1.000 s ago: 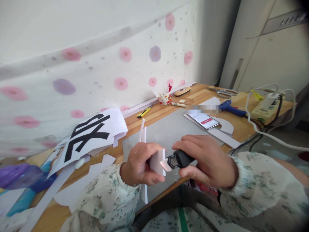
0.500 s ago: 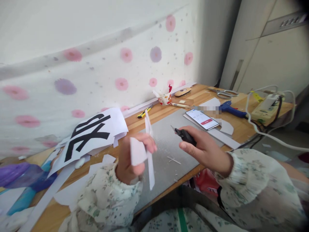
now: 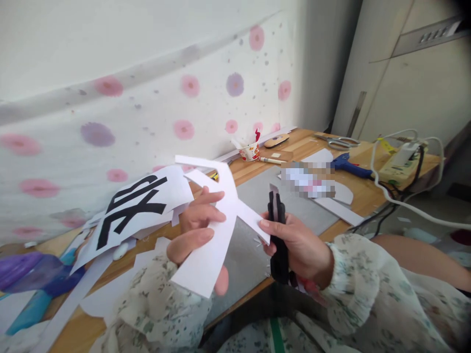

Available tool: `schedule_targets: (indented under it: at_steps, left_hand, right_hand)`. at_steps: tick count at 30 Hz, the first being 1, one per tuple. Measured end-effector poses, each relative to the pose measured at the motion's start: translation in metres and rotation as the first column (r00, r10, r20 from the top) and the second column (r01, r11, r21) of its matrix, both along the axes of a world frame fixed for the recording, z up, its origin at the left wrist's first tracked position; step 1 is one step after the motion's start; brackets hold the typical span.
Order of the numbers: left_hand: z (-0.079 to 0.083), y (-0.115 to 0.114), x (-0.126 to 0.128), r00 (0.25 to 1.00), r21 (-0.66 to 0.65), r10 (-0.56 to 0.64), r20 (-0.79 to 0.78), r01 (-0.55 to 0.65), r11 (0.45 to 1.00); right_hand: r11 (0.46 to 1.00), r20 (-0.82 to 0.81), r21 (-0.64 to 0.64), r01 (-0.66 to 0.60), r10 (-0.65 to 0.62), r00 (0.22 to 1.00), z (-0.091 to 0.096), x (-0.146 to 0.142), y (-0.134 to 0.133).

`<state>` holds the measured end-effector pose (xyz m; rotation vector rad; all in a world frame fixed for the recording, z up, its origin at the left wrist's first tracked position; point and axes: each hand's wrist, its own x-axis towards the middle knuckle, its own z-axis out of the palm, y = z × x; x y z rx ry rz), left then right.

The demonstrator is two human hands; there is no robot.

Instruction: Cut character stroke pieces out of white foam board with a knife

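Observation:
My left hand (image 3: 198,220) grips a white cut-out letter shape (image 3: 217,240), apparently of foam board or stiff card, with its fingers over the front face and the thumb showing below. The cut-out is raised above the grey cutting mat (image 3: 246,260), its flat face toward me. In my right hand (image 3: 298,240) is a black utility knife (image 3: 278,250), upright with its blade pointing up. The thumb of that same hand also presses on the end of the cut-out's lower right arm. Small white scraps lie on the mat behind.
A paper sheet with black lettering (image 3: 125,206) lies at the left. Toward the back stand a paper cup (image 3: 250,151) and scissors (image 3: 340,142). A blue glue gun (image 3: 351,166) and a power strip (image 3: 401,164) with cables are at the right. A purple-and-blue bottle (image 3: 40,274) lies front left.
The cut-out has turned from nearly edge-on to face me. My right hand has moved left and down onto its arm, and the knife has swung from pointing left to upright.

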<state>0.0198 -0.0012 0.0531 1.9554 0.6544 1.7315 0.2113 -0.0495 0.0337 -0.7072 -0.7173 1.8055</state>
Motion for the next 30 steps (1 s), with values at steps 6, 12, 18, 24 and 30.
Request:
schedule_targets:
  at_steps: [6, 12, 18, 24, 30]
  left_hand:
    - [-0.005, 0.042, -0.001, 0.945, -0.200, -0.009, 0.327, 0.079, 0.977]
    - [-0.001, 0.038, -0.004, 0.949, -0.618, -0.105, 0.299, 0.276, 0.736]
    - [0.013, 0.002, 0.018, 0.900, -0.871, -0.379, 0.218, 0.354, 0.341]
    - [0.007, -0.007, 0.032, 0.947, -0.879, -0.165, 0.275, 0.317, 0.357]
    - [0.007, -0.008, 0.033, 0.937, -0.852, -0.086, 0.339, 0.345, 0.394]
  right_hand:
    - [0.978, 0.066, 0.048, 0.201, -0.204, 0.977, 0.001, 0.020, 0.011]
    - [0.970, 0.210, 0.128, 0.208, -0.232, 0.950, 0.002, 0.026, 0.014]
    - [0.974, 0.334, 0.192, 0.118, -0.178, 0.926, 0.007, 0.029, 0.015]
    - [0.982, 0.191, 0.169, 0.086, -0.118, 0.974, 0.006, 0.031, 0.015]
    - [0.977, 0.062, 0.195, 0.086, -0.099, 0.993, 0.006, 0.030, 0.011]
